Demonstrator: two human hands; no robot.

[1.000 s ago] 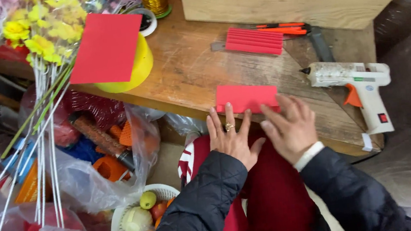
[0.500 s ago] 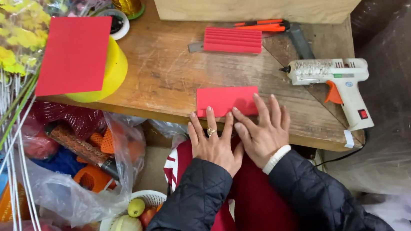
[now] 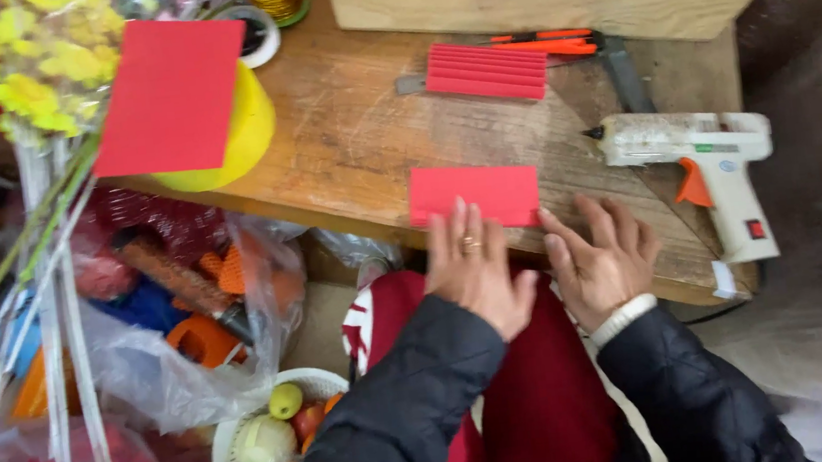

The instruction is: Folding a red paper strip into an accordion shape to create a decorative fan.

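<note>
Both grips are flat and open: the left hand and right hand press down on a red paper. It lies at the table edge, near a glue gun.

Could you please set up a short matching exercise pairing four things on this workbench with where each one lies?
Things:
1. flat red sheet
2. pleated red paper
3. glue gun
4. red card

Places:
A. on top of the yellow bowl
B. at the right end of the bench
C. at the fingertips of the left hand and right hand
D. beside the orange knife

Pairs: 1-C, 2-D, 3-B, 4-A
</note>
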